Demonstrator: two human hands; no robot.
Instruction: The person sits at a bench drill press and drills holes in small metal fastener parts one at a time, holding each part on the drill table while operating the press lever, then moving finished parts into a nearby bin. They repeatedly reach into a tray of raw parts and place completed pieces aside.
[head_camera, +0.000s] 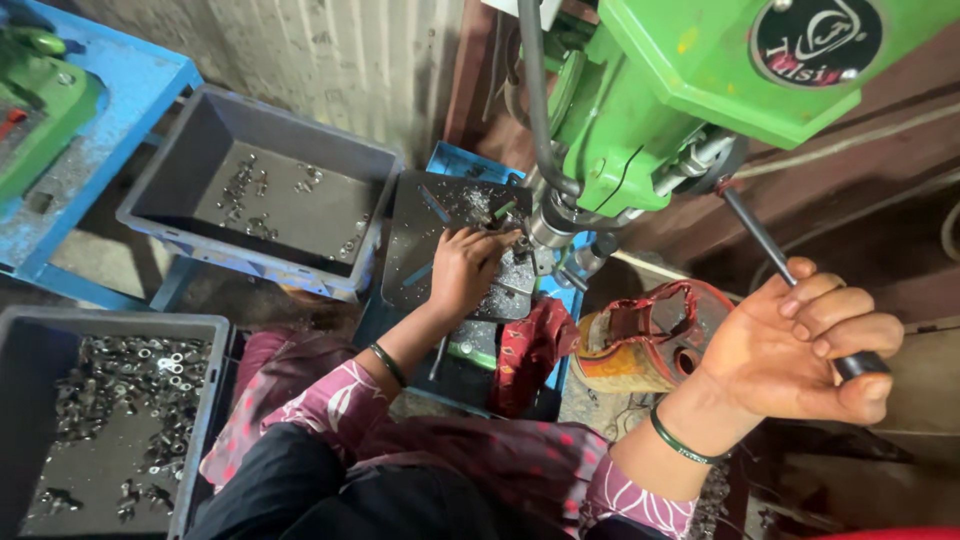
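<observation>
right hand (800, 350) wrapped round the drill press lever (775, 258), left hand (465, 270) fingers curled, pressing a small metal part (507, 243) under the spindle (550, 228).

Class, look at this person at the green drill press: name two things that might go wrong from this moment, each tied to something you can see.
1. The left hand rests bare on the drill table, right beside the spindle; a slip might bring fingers under it.
2. Metal chips lie around that hand and may cut skin.
3. The right hand grips the feed lever, so the spindle may drop while the fingers are close.
</observation>
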